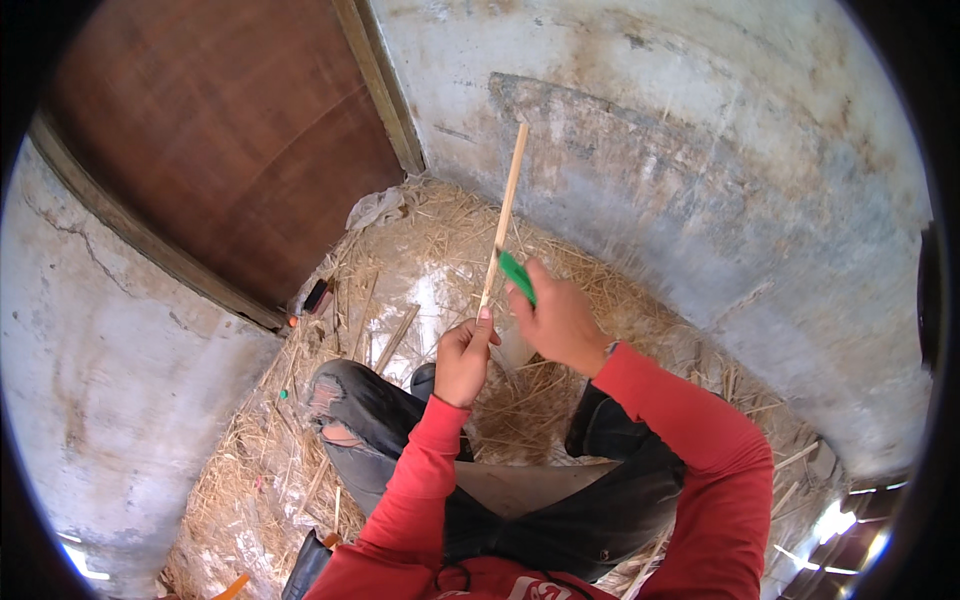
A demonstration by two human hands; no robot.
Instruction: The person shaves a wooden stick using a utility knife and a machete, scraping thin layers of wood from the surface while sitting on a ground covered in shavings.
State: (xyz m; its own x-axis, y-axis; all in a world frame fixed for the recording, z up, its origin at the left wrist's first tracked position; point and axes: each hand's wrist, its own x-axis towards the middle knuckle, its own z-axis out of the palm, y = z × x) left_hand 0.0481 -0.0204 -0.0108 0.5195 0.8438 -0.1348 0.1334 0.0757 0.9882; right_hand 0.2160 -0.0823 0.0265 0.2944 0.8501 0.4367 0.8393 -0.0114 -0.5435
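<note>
A long, thin wooden stick (pixel 512 185) slants up and away in front of me, its lower end pinched in my left hand (pixel 463 362). My right hand (pixel 562 318) is closed around a green-handled knife (pixel 517 277). The knife's front end meets the stick partway along, a little above my left fingers. Its blade is too small to make out clearly. Both hands are above my bent legs, and the stick's far end is free in the air.
Straw and wood shavings (pixel 520 420) litter the floor around my legs. A brown door (pixel 230 140) stands at the far left, between stained walls (pixel 700 170). Beside it lie a small dark object (pixel 317 296) and crumpled clear plastic (pixel 374 208). An orange object (pixel 232 587) lies at lower left.
</note>
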